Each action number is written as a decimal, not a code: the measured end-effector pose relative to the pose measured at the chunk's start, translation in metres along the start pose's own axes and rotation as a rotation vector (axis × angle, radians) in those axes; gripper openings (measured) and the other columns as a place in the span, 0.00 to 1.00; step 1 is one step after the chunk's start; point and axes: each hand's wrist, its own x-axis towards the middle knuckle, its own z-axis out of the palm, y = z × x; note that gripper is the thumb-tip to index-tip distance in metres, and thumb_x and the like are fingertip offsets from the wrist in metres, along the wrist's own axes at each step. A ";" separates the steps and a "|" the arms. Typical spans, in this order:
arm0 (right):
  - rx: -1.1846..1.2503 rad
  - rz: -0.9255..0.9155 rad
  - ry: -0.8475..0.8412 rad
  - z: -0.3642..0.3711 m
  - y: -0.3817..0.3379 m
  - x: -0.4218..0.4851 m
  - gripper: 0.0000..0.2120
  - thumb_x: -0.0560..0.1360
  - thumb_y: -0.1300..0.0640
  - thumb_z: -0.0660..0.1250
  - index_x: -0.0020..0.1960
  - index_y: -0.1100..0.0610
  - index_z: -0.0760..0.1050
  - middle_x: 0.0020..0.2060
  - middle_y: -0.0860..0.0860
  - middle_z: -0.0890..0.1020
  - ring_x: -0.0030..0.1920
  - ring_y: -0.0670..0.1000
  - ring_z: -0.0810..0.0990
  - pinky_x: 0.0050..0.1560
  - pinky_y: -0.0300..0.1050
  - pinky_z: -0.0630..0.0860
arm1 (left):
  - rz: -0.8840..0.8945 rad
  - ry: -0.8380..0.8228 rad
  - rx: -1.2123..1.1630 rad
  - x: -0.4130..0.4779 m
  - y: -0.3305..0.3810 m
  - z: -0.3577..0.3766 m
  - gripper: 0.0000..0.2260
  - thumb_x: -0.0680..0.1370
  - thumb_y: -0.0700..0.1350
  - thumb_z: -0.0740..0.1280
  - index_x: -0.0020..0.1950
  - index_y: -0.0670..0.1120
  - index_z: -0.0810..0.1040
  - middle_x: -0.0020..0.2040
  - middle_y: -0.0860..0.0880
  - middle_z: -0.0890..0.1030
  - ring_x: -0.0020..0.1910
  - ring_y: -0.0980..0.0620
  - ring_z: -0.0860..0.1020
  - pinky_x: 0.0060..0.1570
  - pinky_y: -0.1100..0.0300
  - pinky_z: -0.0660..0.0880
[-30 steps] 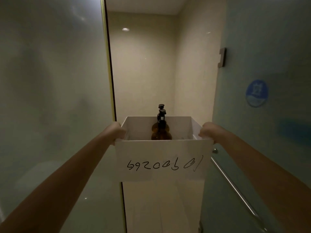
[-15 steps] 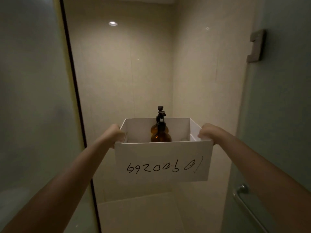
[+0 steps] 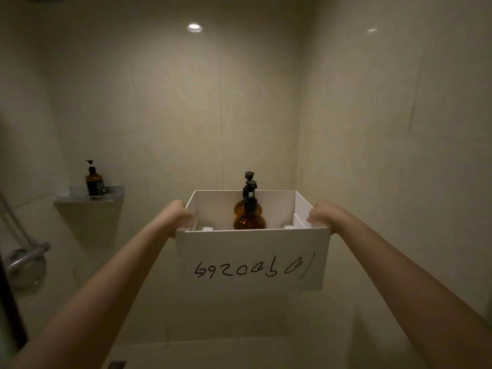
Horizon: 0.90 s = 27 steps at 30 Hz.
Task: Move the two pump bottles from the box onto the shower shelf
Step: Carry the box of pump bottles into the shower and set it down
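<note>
The glass door has slid out of view and the shower shelf (image 3: 89, 197) now shows at 9 o'clock, so unloading can start. Both hands, left hand (image 3: 179, 213) and right hand (image 3: 320, 213), stay clenched on the box (image 3: 250, 259); 2 bottles (image 3: 249, 218) stand inside.

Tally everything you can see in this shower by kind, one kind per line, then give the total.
Amber pump bottles: 3 (two in the box, near and far; one on the shelf)
White box: 1
Shower shelf: 1
Hands holding the box: 2 (left, right)
Shower hose fitting: 1
Total: 8
</note>
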 end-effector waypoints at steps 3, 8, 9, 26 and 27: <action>-0.009 -0.031 -0.013 0.007 -0.010 0.037 0.16 0.77 0.67 0.57 0.63 0.70 0.69 0.51 0.63 0.76 0.40 0.59 0.75 0.24 0.42 0.69 | -0.015 0.005 0.019 0.034 -0.002 0.006 0.10 0.69 0.29 0.60 0.29 0.39 0.68 0.27 0.44 0.68 0.25 0.49 0.67 0.11 0.72 0.56; -0.078 -0.066 -0.046 0.024 -0.029 0.094 0.14 0.77 0.67 0.57 0.60 0.72 0.71 0.46 0.62 0.75 0.33 0.56 0.74 0.17 0.37 0.66 | -0.044 0.022 0.043 0.092 -0.016 0.017 0.09 0.68 0.29 0.61 0.29 0.39 0.70 0.29 0.43 0.70 0.27 0.49 0.68 0.19 0.65 0.63; -0.098 -0.073 -0.049 0.028 -0.034 0.106 0.14 0.77 0.67 0.57 0.59 0.72 0.72 0.44 0.61 0.74 0.30 0.55 0.72 0.15 0.35 0.64 | -0.053 0.026 0.040 0.103 -0.019 0.019 0.09 0.68 0.29 0.62 0.30 0.39 0.70 0.29 0.43 0.70 0.27 0.48 0.69 0.22 0.64 0.63; -0.115 -0.274 -0.082 0.092 -0.201 0.348 0.13 0.76 0.67 0.56 0.58 0.72 0.72 0.40 0.60 0.73 0.28 0.53 0.70 0.10 0.28 0.57 | -0.161 0.168 0.158 0.343 -0.061 -0.020 0.04 0.72 0.32 0.62 0.39 0.39 0.72 0.34 0.44 0.71 0.32 0.49 0.70 0.24 0.60 0.65; -0.106 -0.300 -0.090 0.096 -0.215 0.360 0.12 0.76 0.67 0.57 0.57 0.71 0.73 0.41 0.60 0.73 0.28 0.53 0.70 0.10 0.28 0.58 | -0.175 0.191 0.160 0.352 -0.064 -0.028 0.02 0.72 0.32 0.62 0.43 0.38 0.72 0.35 0.44 0.71 0.33 0.49 0.71 0.25 0.60 0.66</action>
